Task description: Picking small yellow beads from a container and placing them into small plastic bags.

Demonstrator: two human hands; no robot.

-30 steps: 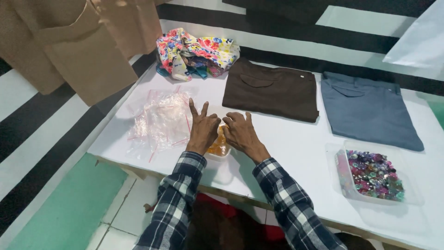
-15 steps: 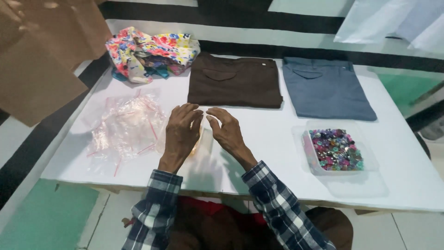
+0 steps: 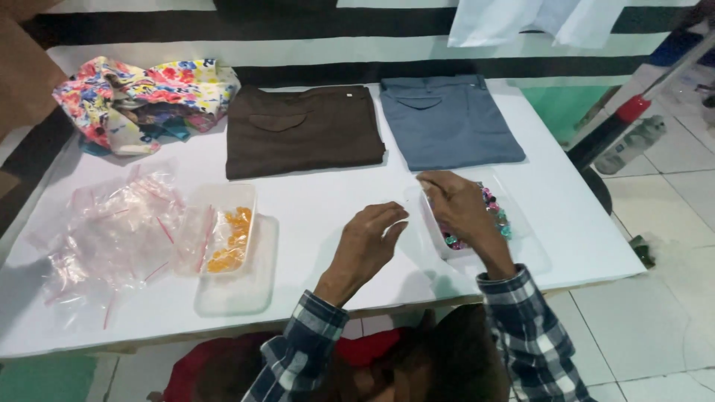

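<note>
Clear bead box (image 3: 477, 253) lies lengthwise away under both hands (image 3: 417, 223).

Both hands off the orange-bead tray (image 3: 227, 238), right hand (image 3: 458, 208) now over the coloured-bead tray (image 3: 514, 223) near the counter's right edge.

On the table (image 3: 313, 201), my right hand (image 3: 458, 208) rests over the open tray of beads (image 3: 491, 216) at the right; my left hand (image 3: 369, 242) hovers just left of that tray; further left sits a second tray (image 3: 227, 231) on its lid (image 3: 238, 290), with a heap of plastic bags (image 3: 119, 231) beside it at the far left; behind lie two folded trousers (image 3: 302, 130) (image 3: 450, 119) side by side, and crumpled cloth (image 3: 141, 100) at the back left corner.
</note>
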